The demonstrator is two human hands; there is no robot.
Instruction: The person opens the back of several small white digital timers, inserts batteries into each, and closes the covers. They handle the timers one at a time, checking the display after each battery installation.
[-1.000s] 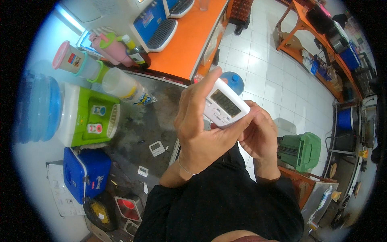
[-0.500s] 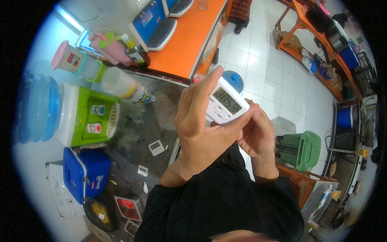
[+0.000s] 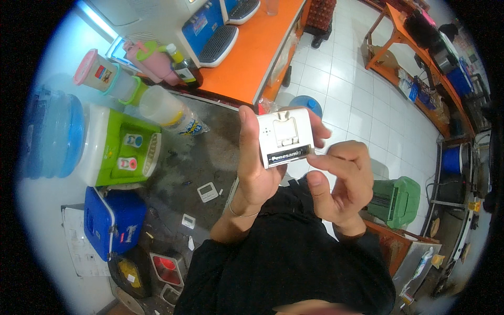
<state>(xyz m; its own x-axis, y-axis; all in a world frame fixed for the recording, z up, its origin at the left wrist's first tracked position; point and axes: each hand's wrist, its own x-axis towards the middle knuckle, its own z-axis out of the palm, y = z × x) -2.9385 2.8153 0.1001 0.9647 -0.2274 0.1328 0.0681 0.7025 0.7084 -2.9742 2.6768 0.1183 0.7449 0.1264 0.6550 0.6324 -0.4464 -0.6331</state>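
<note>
My left hand (image 3: 252, 168) grips a small white electronic timer (image 3: 283, 127) with its back turned up, showing a fold-out stand and a slot holding a dark battery (image 3: 287, 156). My right hand (image 3: 341, 184) is at the timer's lower right, its index fingertip at the battery slot and its thumb apart from that finger. On the dark grey counter (image 3: 178, 210) lie another white device (image 3: 207, 192), a smaller white piece (image 3: 188, 221) and small loose bits.
At left stand a green water dispenser (image 3: 128, 147), a blue cooler (image 3: 118, 223) and stacked containers (image 3: 100, 73). An orange counter (image 3: 252, 58) carries machines. A lidded green bin (image 3: 394, 202) and blue jug (image 3: 307, 102) sit on the tiled floor; orange shelving (image 3: 399, 47) lines the right.
The timer has been turned over from display to back. My left thumb has moved to its left side, and my right index finger has come round to the battery slot.
</note>
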